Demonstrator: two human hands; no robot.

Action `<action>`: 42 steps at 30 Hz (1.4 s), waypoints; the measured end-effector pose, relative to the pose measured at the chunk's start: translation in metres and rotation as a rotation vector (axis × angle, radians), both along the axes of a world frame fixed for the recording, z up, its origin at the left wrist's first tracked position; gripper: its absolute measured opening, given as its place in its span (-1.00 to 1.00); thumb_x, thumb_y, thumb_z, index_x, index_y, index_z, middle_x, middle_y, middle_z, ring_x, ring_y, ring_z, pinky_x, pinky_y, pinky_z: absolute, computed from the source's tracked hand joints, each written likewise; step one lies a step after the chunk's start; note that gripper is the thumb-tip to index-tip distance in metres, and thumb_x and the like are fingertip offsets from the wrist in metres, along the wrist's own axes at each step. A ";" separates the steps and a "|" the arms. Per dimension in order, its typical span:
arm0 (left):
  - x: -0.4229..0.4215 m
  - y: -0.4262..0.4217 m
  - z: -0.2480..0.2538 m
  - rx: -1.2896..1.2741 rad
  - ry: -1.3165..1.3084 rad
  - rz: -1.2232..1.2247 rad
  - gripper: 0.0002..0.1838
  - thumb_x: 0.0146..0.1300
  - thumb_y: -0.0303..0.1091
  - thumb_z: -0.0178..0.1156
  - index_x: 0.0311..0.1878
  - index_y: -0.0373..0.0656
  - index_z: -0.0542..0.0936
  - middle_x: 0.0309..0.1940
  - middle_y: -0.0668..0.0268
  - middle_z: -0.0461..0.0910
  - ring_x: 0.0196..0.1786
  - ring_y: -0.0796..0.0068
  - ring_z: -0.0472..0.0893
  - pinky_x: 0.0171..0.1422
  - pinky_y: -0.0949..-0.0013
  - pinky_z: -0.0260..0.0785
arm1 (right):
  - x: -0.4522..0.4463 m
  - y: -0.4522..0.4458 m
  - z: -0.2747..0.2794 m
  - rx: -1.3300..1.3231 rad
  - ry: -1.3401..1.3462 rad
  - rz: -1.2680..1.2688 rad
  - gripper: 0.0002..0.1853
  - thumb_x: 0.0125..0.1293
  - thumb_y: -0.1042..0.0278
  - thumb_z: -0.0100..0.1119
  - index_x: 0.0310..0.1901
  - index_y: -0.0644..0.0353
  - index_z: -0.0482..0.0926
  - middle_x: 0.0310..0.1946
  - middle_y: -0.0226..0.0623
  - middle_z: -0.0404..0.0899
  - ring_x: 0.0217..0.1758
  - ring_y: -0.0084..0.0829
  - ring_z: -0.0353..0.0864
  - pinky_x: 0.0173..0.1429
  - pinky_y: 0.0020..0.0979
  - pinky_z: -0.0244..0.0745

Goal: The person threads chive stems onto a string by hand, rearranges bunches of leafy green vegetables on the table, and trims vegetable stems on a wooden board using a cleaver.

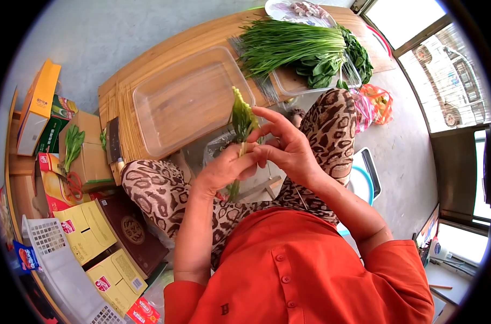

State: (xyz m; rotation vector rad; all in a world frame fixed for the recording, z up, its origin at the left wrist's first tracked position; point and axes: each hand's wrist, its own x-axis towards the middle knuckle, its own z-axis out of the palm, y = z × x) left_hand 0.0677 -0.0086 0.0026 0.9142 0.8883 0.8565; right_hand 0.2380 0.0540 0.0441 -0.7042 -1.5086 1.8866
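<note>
- At the far left, some greens [74, 144] lie against a carton [91, 156]. They look soft, and in my judgement they would bruise from a hard grip.
- Next is a knife [114, 141] with dark blade, and beside it many thin sticks [127, 121] lie on the desk [172, 44]. The sticks look light and stiff, but probably they can snap.
- Then comes the clear tray [188, 100], wide and shallow. It seems light, and its rim would be the place to take it.
- The left hand [224, 170] has its fingers closed on the lower part of the bunch [242, 116].
- The bunch is held upright above the lap, near the tray's edge, with leaves above the fingers and some green below. It should be very light, limp and perhaps a little slippery if wet. The leaves may tear easily, so a gentle hold at the firmer stalks is better.
- The right hand [291, 151] has some fingers bent beside the left fingertips and one finger raised near the leaves. I cannot tell if it pinches the bunch.
- On the right, long chives [294, 48] lie in a heap, flexible and easy to crush; both hands under them would support better.
</note>
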 end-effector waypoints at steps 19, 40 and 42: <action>-0.006 0.005 -0.001 0.272 0.228 0.484 -0.69 0.47 -0.23 -0.01 -0.03 -0.29 0.58 -0.21 0.39 0.60 -0.17 0.64 0.53 -0.03 0.54 0.38 | -0.001 0.017 -0.003 0.159 -0.120 -0.122 -0.39 0.23 0.70 0.13 0.32 0.15 0.29 -0.32 -0.46 0.46 -0.35 -0.78 0.38 -0.29 -0.72 0.34; -0.022 0.002 -0.004 0.107 -0.074 0.764 -0.85 0.24 -0.49 0.25 -0.13 -0.28 0.61 -0.36 0.39 0.62 -0.31 0.74 0.55 -0.27 0.71 0.33 | 0.019 0.001 0.023 0.077 -0.282 -0.049 -0.61 0.32 0.53 0.09 0.20 0.27 0.45 -0.45 -0.46 0.58 -0.37 -0.71 0.49 -0.27 -0.64 0.36; -0.026 0.001 -0.006 0.121 -0.054 0.778 -0.85 0.24 -0.49 0.26 -0.14 -0.27 0.61 -0.35 0.40 0.62 -0.32 0.77 0.53 -0.32 0.73 0.29 | 0.022 -0.007 0.028 0.060 -0.291 -0.014 -0.63 0.34 0.51 0.07 0.18 0.28 0.46 -0.45 -0.45 0.57 -0.37 -0.70 0.49 -0.26 -0.62 0.38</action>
